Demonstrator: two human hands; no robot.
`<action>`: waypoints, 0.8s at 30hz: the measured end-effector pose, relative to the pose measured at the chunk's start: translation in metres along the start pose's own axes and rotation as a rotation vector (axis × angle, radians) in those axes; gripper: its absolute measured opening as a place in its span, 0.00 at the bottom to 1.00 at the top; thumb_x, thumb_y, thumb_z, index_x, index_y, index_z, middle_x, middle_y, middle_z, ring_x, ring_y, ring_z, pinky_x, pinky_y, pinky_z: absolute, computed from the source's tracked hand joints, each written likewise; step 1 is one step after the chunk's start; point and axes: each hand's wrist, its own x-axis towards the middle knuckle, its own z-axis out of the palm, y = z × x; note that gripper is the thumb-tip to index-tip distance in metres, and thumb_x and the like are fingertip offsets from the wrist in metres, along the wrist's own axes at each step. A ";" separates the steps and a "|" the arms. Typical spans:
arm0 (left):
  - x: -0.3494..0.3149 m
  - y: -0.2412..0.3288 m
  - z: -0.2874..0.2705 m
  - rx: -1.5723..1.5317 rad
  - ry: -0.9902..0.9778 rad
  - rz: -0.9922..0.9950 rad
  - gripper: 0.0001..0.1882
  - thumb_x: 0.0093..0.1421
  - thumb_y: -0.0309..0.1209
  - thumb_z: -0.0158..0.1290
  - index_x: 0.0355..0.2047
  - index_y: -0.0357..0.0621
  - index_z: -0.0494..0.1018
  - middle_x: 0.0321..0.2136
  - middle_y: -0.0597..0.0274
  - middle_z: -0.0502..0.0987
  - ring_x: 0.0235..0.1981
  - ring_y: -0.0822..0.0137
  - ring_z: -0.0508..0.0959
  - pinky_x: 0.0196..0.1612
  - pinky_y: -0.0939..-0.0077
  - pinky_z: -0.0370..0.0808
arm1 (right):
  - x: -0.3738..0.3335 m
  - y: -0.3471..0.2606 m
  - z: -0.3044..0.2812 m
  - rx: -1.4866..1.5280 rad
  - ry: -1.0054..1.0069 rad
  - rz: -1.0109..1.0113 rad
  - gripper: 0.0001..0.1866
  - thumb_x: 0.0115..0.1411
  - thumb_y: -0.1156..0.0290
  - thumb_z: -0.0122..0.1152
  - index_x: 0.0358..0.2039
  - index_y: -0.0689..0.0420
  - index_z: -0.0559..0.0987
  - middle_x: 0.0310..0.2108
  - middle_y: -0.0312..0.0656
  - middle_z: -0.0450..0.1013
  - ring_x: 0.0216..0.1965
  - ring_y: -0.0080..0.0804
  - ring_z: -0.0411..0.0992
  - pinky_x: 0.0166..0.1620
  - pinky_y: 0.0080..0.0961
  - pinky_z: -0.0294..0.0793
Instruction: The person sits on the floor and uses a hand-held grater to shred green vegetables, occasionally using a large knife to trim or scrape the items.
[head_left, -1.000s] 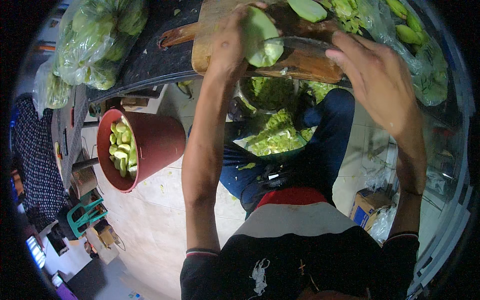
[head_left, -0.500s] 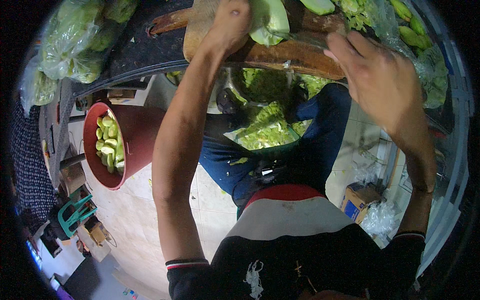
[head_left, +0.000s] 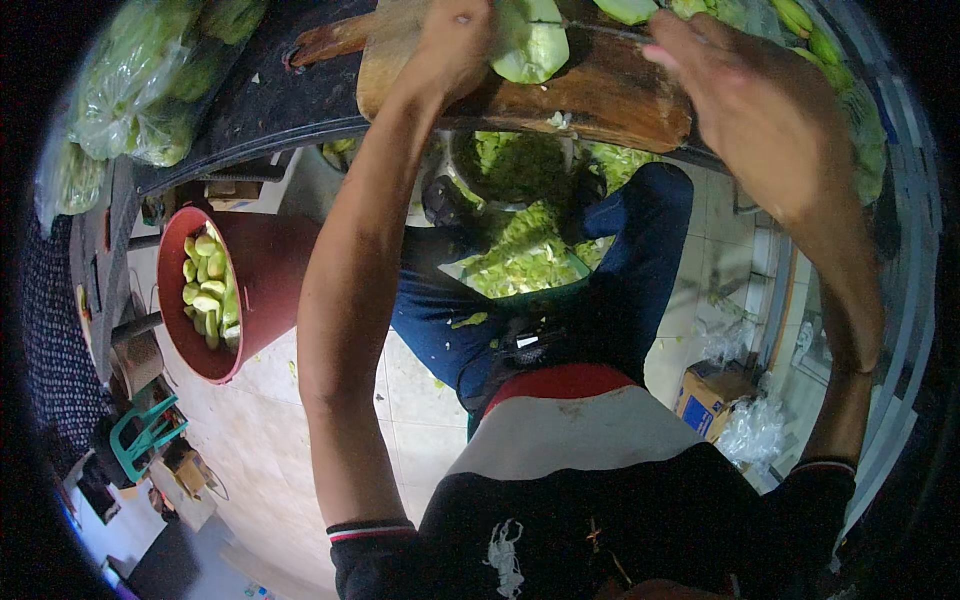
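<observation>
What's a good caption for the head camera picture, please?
Left hand holds a green vegetable, right hand holds a knife, at a wooden board; red bucket nearby.

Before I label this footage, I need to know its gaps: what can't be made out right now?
- Knife handle: head view, hidden inside the right grip.
- Left grip: head view, fingertips out of sight at the top edge.
- Pale green piece: head view, far end cut off by the top edge.
- Red bucket base: head view, hidden behind the left forearm.
</observation>
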 end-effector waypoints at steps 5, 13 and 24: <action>-0.008 0.037 0.004 0.130 0.080 0.107 0.17 0.65 0.34 0.32 0.41 0.43 0.70 0.31 0.59 0.72 0.31 0.64 0.70 0.35 0.70 0.68 | 0.007 -0.032 -0.033 -0.176 -0.447 0.090 0.14 0.60 0.68 0.56 0.46 0.53 0.74 0.37 0.40 0.74 0.34 0.38 0.76 0.34 0.29 0.77; -0.007 0.035 0.004 0.069 0.016 -0.083 0.21 0.67 0.40 0.27 0.44 0.44 0.68 0.37 0.56 0.72 0.43 0.59 0.69 0.56 0.64 0.55 | 0.006 -0.011 -0.006 0.055 -0.152 0.037 0.10 0.59 0.72 0.56 0.42 0.55 0.74 0.34 0.43 0.73 0.33 0.41 0.75 0.32 0.29 0.75; -0.016 0.001 -0.007 0.488 -0.011 0.073 0.33 0.66 0.49 0.25 0.63 0.37 0.53 0.62 0.46 0.57 0.64 0.50 0.54 0.66 0.63 0.42 | 0.013 -0.041 -0.031 -0.225 -0.342 0.018 0.14 0.56 0.77 0.56 0.44 0.54 0.74 0.37 0.40 0.74 0.42 0.33 0.74 0.40 0.28 0.76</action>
